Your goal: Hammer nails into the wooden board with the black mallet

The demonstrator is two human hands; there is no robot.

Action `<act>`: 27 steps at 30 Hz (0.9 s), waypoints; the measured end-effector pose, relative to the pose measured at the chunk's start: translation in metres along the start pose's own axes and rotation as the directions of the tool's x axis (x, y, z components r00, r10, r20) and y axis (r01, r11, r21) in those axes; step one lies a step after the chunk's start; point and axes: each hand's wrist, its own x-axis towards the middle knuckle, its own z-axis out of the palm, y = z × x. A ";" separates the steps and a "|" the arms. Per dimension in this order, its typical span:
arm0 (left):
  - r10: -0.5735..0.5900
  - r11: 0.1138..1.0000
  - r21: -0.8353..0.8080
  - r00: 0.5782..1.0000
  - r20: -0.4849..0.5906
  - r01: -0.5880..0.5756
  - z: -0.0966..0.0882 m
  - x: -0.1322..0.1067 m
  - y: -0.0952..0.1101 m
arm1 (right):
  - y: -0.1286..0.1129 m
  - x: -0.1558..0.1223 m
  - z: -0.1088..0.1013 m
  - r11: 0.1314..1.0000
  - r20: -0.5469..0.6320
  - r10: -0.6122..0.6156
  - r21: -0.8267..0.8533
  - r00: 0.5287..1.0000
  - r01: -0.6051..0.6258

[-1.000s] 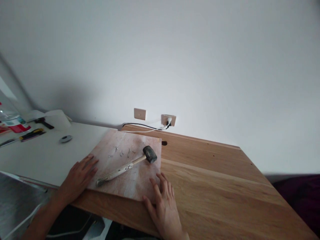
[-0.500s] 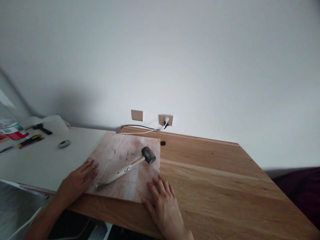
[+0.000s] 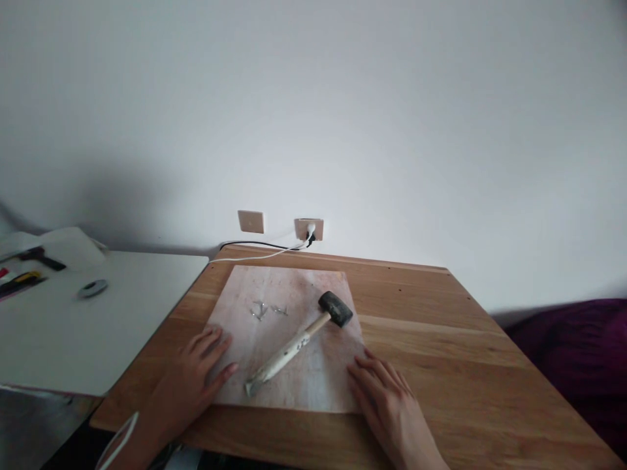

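A flat board (image 3: 274, 391) with a worn pinkish-white face lies on the wooden desk. Across it rests a rubber mallet (image 3: 289, 352), black head to the upper right, pale handle slanting down to the lower left. Several small metal nails (image 3: 262, 310) or screws lie loose on the board, left of the mallet's head. My left hand (image 3: 189, 375) touches the board's left edge, fingers stretched out and thumb spread over the surface. Against the right edge, my right hand (image 3: 389, 405) lies with extended fingertips on the board. Neither hand has hold of the mallet.
The wooden desk (image 3: 465, 365) meets a white table (image 3: 142, 287) on the left. There lie a grey ring (image 3: 93, 288), a black-handled tool (image 3: 46, 260) and a yellow-black tool (image 3: 22, 281). Cables run to a wall socket (image 3: 309, 230) behind. Purple fabric (image 3: 568, 352) is at the right.
Both hands and the board have shifted right, carrying the mallet and nails along. The board has come away from the white table and lies straighter on the desk. The view has turned slightly.
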 end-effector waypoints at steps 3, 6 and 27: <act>0.090 0.995 -0.045 0.996 -0.004 -0.090 0.001 0.015 0.034 | 0.032 -0.020 -0.011 1.000 -0.096 0.017 -0.015 0.995 -0.018; 0.120 0.988 -0.102 0.993 0.001 -0.119 0.003 0.021 0.058 | 0.053 -0.035 -0.024 0.997 -0.168 0.023 -0.065 0.986 -0.034; 0.098 0.965 -0.246 0.995 0.005 -0.094 0.024 0.075 0.062 | 0.013 0.021 -0.026 0.977 0.072 0.137 0.152 0.988 -0.147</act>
